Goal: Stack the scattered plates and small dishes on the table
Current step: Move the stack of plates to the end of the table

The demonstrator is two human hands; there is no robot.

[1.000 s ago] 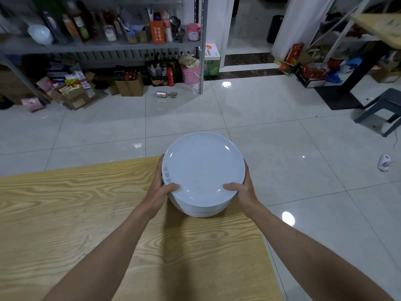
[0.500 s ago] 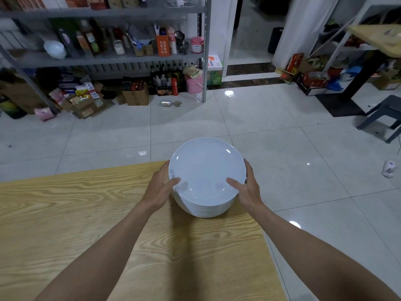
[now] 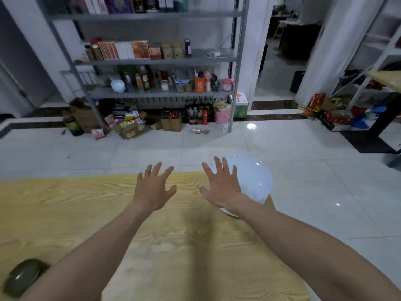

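Observation:
A stack of white plates stands at the far right corner of the wooden table, partly over its edge. My right hand hovers in front of the stack's left side with fingers spread, holding nothing and covering part of the plates. My left hand hangs over the bare tabletop to the left of the stack, fingers also spread and empty. A dark greenish dish lies at the near left of the table, blurred.
Beyond the table's far edge is a white tiled floor. A metal shelf rack full of bottles and boxes stands at the back, with cartons on the floor beneath. A second table and boxes are at the far right.
Both hands have let go of the plate stack and lifted off it with fingers spread. The view has tilted up and shifted left, so the stack now sits right of centre.

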